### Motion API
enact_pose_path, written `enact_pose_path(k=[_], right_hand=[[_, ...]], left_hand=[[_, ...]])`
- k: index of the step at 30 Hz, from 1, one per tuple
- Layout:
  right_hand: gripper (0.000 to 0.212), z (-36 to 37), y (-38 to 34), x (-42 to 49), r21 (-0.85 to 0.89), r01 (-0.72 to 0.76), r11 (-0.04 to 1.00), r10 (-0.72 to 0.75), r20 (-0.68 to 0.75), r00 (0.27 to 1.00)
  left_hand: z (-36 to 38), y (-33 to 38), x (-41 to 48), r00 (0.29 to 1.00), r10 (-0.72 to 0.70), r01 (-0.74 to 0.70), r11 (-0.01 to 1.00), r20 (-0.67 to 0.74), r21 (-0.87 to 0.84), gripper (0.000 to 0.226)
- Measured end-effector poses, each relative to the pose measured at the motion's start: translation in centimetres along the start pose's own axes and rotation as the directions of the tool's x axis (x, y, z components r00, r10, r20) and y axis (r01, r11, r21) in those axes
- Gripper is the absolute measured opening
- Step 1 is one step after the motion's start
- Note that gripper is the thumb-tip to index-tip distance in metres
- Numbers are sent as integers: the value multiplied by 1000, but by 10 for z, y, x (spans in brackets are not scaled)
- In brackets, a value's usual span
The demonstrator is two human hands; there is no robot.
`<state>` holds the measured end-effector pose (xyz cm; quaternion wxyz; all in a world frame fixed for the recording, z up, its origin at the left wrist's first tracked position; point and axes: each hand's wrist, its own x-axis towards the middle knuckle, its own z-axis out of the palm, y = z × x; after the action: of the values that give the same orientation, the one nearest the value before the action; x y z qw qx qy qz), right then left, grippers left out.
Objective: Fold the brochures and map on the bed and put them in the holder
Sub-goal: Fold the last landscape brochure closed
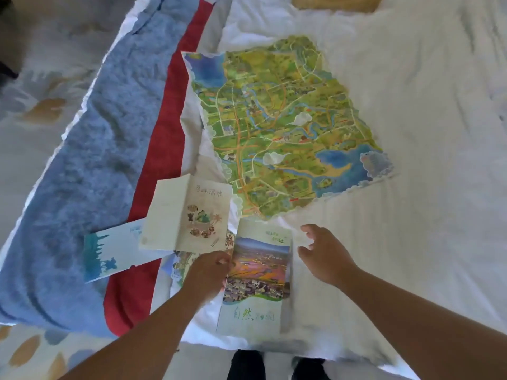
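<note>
Head view: the left hand (211,270) has its fingers (222,262) curled at the left edge of the landscape brochure (258,283) and seems to pinch it, though blur keeps this unsure. The right hand (325,256) hovers just right of that brochure's top corner, fingers apart and loose, holding nothing.

Just beyond the left fingers lies the half-folded food brochure (192,215), and further left of them the blue brochure (109,253) rests on a blue blanket (96,133). The map (282,127) lies spread open on the bed (411,187), well beyond both hands. No holder can be made out.

The step in hand looks like folding the landscape brochure, with the task barely begun. Next, the right fingers probably need to take the free edge and bring it across squarely.
</note>
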<state>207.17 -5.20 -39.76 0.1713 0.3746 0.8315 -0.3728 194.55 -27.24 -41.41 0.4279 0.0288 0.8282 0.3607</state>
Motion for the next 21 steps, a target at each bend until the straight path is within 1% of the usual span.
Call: enact_pose_path(k=[2,5,7,8,10,12,14,16,18,21], right_hand=[[51,21,12,4,-27,-27,999,27,20,999],[50,47,27,12,-65,-44,997,47,60,997],[51,61,35,18,-80,-33,996,39,77,996],[55,68,39,20,-86,-22,996,29,87,996],[64,82,47,23,-107,4,994,8,114,993],[70,93,53,27,-139,26,990,-7,141,990],[78,101,58,29,-162,43,986,-16,169,986],[84,110,61,31,-180,67,981,-32,190,981],[86,116,62,33,-187,86,979,-49,192,980],[86,125,61,33,-198,100,975,-64,179,982]], left_hand=[[8,-13,15,999,-15,13,998,30,61,15],[25,-26,38,997,-57,51,991,49,123,20],[39,-35,48,992,-111,107,993,62,56,17],[46,-39,52,989,-136,135,991,63,19,13],[57,-46,60,988,-151,150,989,41,11,8],[66,-55,70,993,-116,115,990,7,87,9],[75,-60,78,997,-72,70,972,0,223,15],[81,-62,78,999,-27,36,932,-30,359,22],[86,-63,77,997,44,-8,895,-71,445,26],[89,-64,71,989,107,-46,877,-101,479,13]])
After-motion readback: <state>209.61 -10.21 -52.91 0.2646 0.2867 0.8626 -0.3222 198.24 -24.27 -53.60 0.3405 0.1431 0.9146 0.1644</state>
